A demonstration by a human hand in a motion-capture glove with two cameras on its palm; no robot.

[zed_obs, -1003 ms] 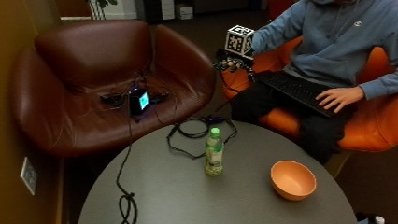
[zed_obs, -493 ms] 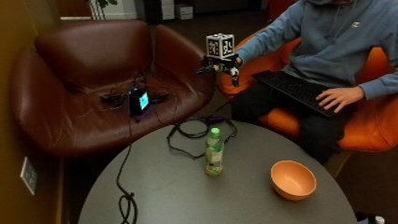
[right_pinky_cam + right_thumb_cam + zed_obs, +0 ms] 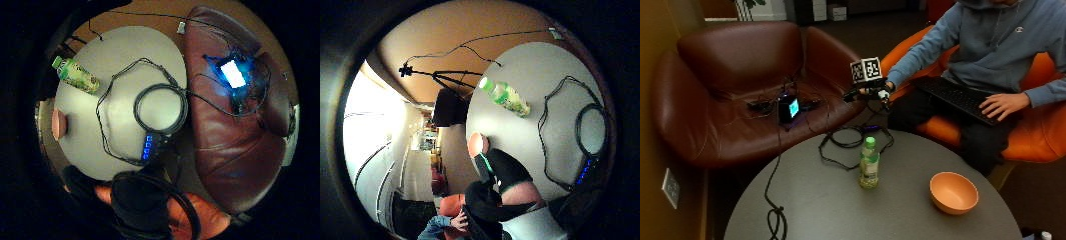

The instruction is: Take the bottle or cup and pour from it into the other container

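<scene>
The gloved right hand (image 3: 869,93) hangs in the air above the far edge of the round table (image 3: 813,210), well apart from everything on it. It holds nothing, and its fingers look loosely curled and relaxed. The bare left hand (image 3: 1001,105) rests on a black keyboard (image 3: 958,97) across the person's lap.

The green-capped bottle (image 3: 869,163) stands upright near the middle of the table, holding what looks like pale green liquid. The orange bowl (image 3: 953,192) sits apart from it, nearer the table's edge. A coil of black cable (image 3: 850,140) lies on the table between the hand and the bottle.

The bottle is probably thin plastic, light, smooth and somewhat yielding. Its body between label and shoulder seems the best place to wrap the fingers. The cap appears to be on, which would matter for pouring. The bowl looks rigid, wide and shallow, an easy target.

The outside view alone shows the hand's height and the brown leather armchair (image 3: 733,85) with its glowing device (image 3: 788,107). The little-finger palm view looks straight down and shows the cable ring (image 3: 161,107) lying directly under the palm, with the bottle off to one side. The thumb-side view adds a tripod (image 3: 437,75) beyond the table.
</scene>
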